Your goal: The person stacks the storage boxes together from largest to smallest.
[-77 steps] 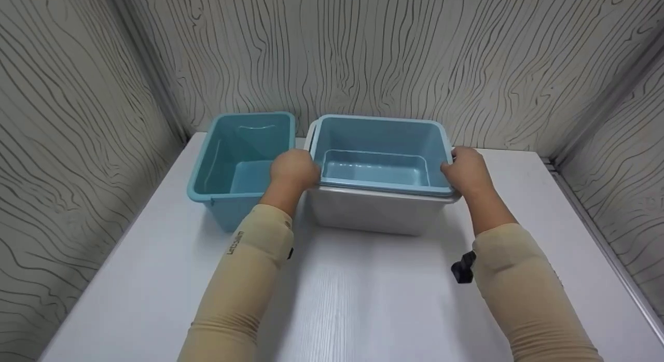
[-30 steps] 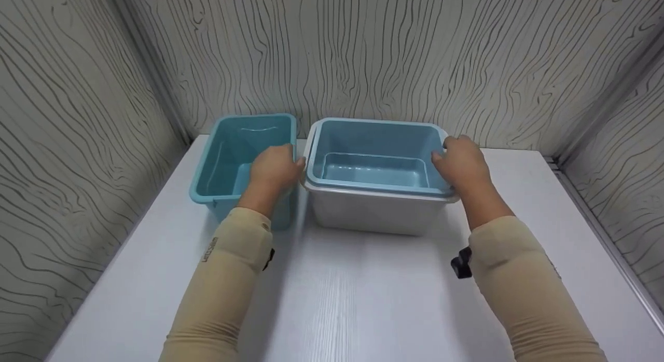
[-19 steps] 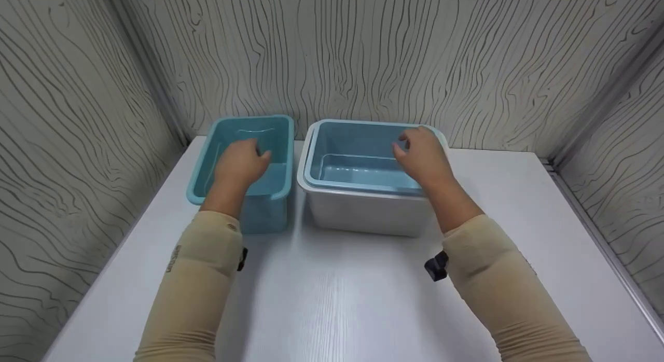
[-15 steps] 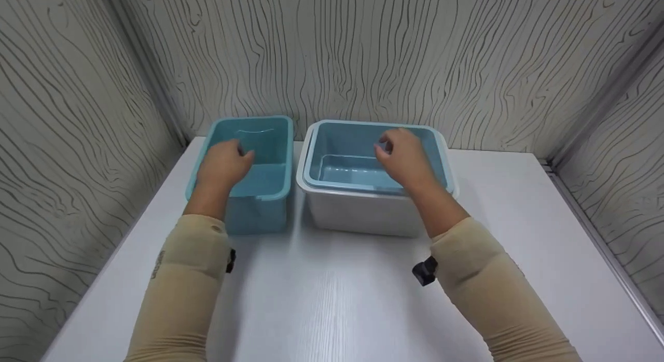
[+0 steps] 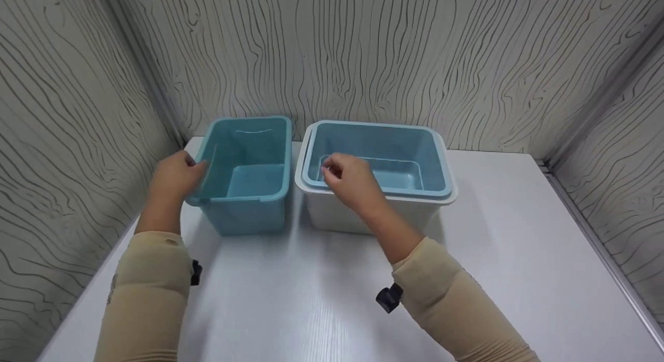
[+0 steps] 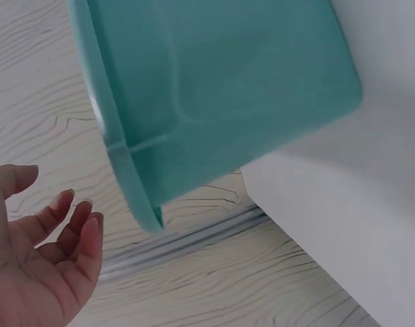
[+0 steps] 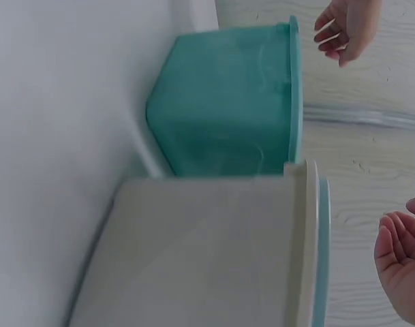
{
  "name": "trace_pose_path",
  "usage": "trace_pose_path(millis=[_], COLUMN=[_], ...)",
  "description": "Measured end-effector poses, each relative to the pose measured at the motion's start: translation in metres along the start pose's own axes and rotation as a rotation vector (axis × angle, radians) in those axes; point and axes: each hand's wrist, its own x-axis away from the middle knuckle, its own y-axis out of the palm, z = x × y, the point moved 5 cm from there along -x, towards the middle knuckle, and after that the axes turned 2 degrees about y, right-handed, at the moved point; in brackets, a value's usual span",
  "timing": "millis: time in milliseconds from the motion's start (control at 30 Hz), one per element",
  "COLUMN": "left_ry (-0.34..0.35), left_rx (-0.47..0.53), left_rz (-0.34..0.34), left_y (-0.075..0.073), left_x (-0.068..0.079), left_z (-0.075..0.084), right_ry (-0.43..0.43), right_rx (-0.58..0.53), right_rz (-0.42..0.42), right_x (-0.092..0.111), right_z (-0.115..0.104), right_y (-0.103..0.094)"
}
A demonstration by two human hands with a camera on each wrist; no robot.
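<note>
In the head view my left hand is by the left rim of the teal plastic bin. The left wrist view shows that hand apart from the rim, its fingers loosely bent and holding nothing. My right hand hovers over the front left part of the light blue bin, also with loosely bent fingers and nothing in them. That blue bin sits nested inside a white bin, their rims nearly level. The right wrist view catches both hands above the bins, touching neither.
Both bins stand side by side on a white table, with a narrow gap between them. A wall with a wood-grain pattern rises right behind. Black wrist cameras are strapped to the sleeves.
Earlier both hands gripped the ends of the blue bin over the white one. They have let go; both have moved left, the left hand across the teal bin, the right over the blue bin.
</note>
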Motion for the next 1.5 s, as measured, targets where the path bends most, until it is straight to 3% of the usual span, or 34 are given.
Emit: trace_pose_path(millis=[333,467,667,833,1133,1500], left_ry=[-0.101,-0.111,-0.161,-0.216,-0.287,-0.280], left_rx=[0.062,0.116,0.316,0.452,0.642,0.678], left_rz=[-0.086,-0.110,-0.107,-0.052,-0.032,-0.062], left_y=[0.016,0.026,0.039,0.044,0.053,0.055], left_x=[0.004,0.005,0.004,0.004,0.002,0.001], left_z=[-0.049,-0.059,-0.064,-0.065,-0.076,-0.080], right_ry=[0.002,0.065,0.220,0.365,0.412,0.446], right_rx=[-0.085,-0.105,-0.235,-0.387,-0.502,-0.694], right_rz=[-0.155,-0.193,-0.229,-0.233,-0.198,-0.110], right_x=[0.012,0.014,0.014,0.010,0.006,0.010], right_z=[0.000,0.004,0.012,0.014,0.004,0.002], right_y=[0.064,0.084,0.107,0.119,0.130,0.138])
